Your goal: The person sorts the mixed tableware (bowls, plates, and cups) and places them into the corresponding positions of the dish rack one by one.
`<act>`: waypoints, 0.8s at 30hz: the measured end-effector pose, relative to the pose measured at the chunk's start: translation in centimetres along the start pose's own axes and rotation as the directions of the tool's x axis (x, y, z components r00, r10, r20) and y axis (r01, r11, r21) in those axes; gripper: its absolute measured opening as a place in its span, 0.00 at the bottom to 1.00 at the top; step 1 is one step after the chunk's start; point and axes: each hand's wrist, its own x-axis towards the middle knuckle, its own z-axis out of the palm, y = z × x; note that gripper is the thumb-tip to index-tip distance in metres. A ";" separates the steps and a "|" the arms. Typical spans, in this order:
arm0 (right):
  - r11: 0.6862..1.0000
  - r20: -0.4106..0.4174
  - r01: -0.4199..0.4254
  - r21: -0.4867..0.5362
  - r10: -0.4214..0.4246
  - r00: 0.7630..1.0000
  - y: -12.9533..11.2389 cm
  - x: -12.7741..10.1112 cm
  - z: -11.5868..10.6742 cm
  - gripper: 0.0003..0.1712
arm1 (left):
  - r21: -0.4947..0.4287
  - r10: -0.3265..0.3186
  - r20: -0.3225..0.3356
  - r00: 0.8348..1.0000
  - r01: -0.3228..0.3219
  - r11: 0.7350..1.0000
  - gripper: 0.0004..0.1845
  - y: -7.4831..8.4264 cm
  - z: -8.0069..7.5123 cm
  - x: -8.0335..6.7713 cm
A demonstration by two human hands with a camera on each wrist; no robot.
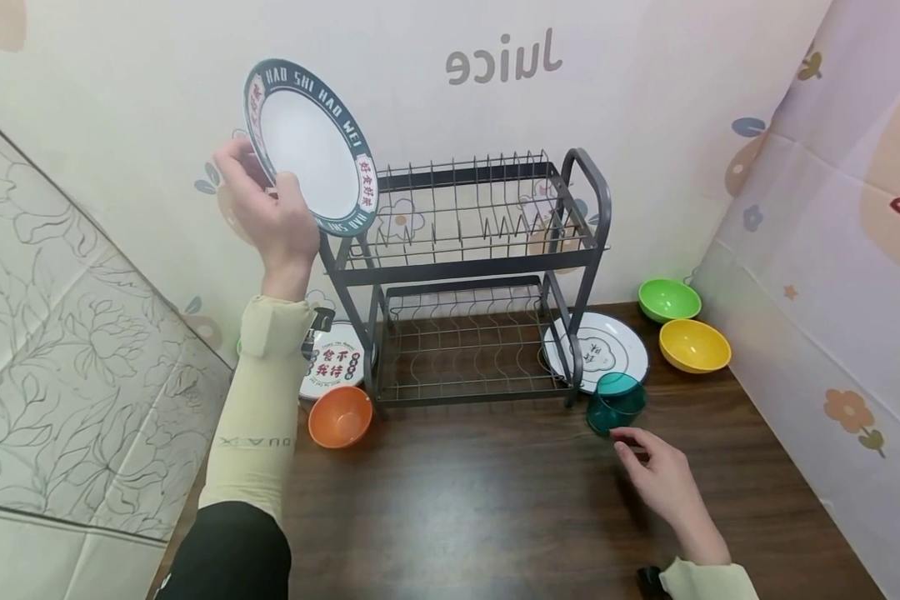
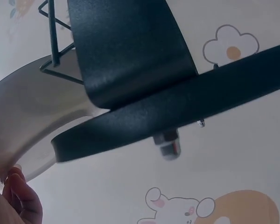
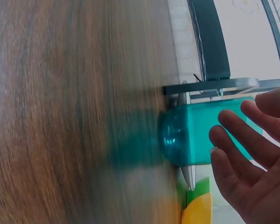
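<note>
A: What is the left hand (image 1: 273, 204) doing?

B: It holds a white plate with a dark lettered rim (image 1: 310, 143) up in the air, fingers behind it and thumb curled over the near edge at about seven o'clock on the rim. The plate stands nearly on edge, just beside the upper left corner of the dish rack (image 1: 468, 275), which I'd judge suits the upright slots of the top tier.

A: And the left wrist view?

B: Only fingertips (image 2: 18, 196) at the pale underside of the plate, with the rack's dark frame close overhead.

A: The right hand (image 1: 663, 475)?

B: Low over the wooden table (image 1: 495, 500), fingers straight and slightly apart, clamped on nothing. Its tips sit just short of the teal cup (image 1: 616, 403), at about eleven o'clock from the hand. The cup stands upright by the rack's front right foot.

A: What else is around?

B: An orange bowl (image 1: 340, 416) at the rack's seven o'clock, and green (image 1: 669, 299) and yellow (image 1: 694, 345) bowls at its three o'clock.
</note>
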 end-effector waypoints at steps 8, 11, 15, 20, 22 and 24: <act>1.000 0.002 -0.005 0.009 0.005 1.000 0.6 0.2 0.1 0.18 | 0.087 -0.023 0.085 0.996 0.015 0.996 0.16 0.2 0.7 0.0; 1.000 0.007 -0.003 0.026 0.003 1.000 0.3 0.2 0.5 0.18 | 0.121 -0.020 0.101 0.995 0.008 0.993 0.16 0.1 0.9 0.0; 0.998 0.026 0.002 0.060 -0.004 1.000 -0.6 0.1 1.1 0.19 | 0.145 -0.029 0.108 0.994 0.013 0.989 0.16 -0.1 1.1 0.0; 0.995 0.052 0.004 0.097 -0.009 0.999 -1.7 -0.1 2.2 0.17 | 0.191 -0.046 0.123 0.991 0.022 0.981 0.16 -0.4 1.2 0.0; 0.995 0.052 0.015 0.101 -0.020 0.998 -1.9 -0.2 2.6 0.15 | 0.210 -0.050 0.131 0.990 0.022 0.977 0.16 -0.4 1.3 0.0; 0.995 0.049 0.032 0.098 -0.037 0.998 -2.0 -0.3 3.0 0.14 | 0.230 -0.049 0.137 0.989 0.017 0.973 0.15 -0.4 1.3 0.0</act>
